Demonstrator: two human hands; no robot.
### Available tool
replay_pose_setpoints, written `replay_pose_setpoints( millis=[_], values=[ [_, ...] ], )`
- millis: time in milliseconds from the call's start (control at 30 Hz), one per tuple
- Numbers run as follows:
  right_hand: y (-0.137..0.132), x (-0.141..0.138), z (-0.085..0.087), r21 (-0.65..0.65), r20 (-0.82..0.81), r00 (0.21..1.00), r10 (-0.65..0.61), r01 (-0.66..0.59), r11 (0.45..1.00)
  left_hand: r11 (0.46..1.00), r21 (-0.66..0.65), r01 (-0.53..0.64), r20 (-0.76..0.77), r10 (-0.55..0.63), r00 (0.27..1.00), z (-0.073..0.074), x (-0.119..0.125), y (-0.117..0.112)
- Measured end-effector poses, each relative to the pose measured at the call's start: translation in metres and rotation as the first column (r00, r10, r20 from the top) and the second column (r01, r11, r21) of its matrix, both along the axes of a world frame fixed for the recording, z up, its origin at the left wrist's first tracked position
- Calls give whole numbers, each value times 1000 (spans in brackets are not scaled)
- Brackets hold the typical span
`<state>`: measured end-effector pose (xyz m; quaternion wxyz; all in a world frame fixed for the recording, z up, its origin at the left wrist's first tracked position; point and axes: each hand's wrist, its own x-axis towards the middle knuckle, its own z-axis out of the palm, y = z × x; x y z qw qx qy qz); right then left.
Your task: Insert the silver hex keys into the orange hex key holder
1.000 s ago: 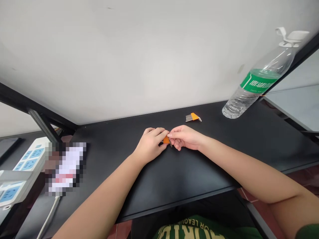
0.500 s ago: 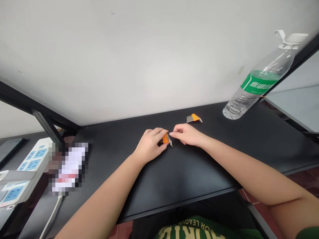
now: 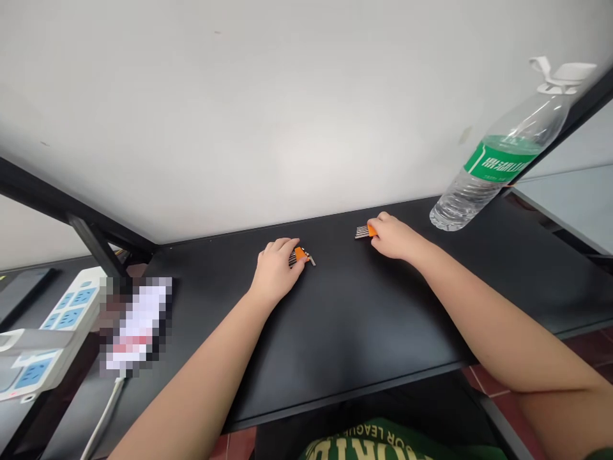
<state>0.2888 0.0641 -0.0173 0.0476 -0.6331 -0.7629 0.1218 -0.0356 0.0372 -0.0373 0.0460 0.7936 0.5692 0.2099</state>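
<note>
On the black table (image 3: 325,332) lie two sets of hex keys in orange holders. My left hand (image 3: 275,265) has its thumb and fingers closed around the left hex key set (image 3: 301,254), whose short bent ends stick out to the right. Farther back and to the right, my right hand (image 3: 393,235) grips the right hex key set (image 3: 371,230) by its holder. The long metal shafts of that set point left, and its bent ends are hidden behind my fingers.
A large clear water bottle (image 3: 502,160) with a green label stands at the back right by the wall. At the left are a phone-like blurred object (image 3: 141,319) with a white cable (image 3: 103,415) and a white power strip (image 3: 62,332). Black metal frame bars rise at both sides.
My right hand has moved right and back from beside the left set and taken hold of the right hex key set. My left hand has shifted slightly left with its set.
</note>
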Motion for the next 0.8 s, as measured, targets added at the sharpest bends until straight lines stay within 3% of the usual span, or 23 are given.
replay_pose_setpoints(
  millis=[133,233,300,400,600,800],
  values=[
    [-14,-25,-4,50,-75,988,133,-130,990,989,108,-105,22,103,994,4,-1,0],
    [-24,-45,-10,109,-163,960,228,-212,971,986,164,-36,110,18,994,11,6,-11],
    [-29,-55,-12,129,-220,937,273,-249,960,989,87,117,108,-127,986,14,14,-20],
    [-34,-64,-13,133,-296,906,302,-274,953,977,-8,213,49,-213,976,14,25,-30],
    [-43,-72,-12,124,-421,830,366,-347,930,981,-80,179,-5,-180,984,8,34,-27],
    [-46,-80,-15,127,-458,805,377,-361,924,980,-159,122,195,-90,977,8,34,-24]
  ],
)
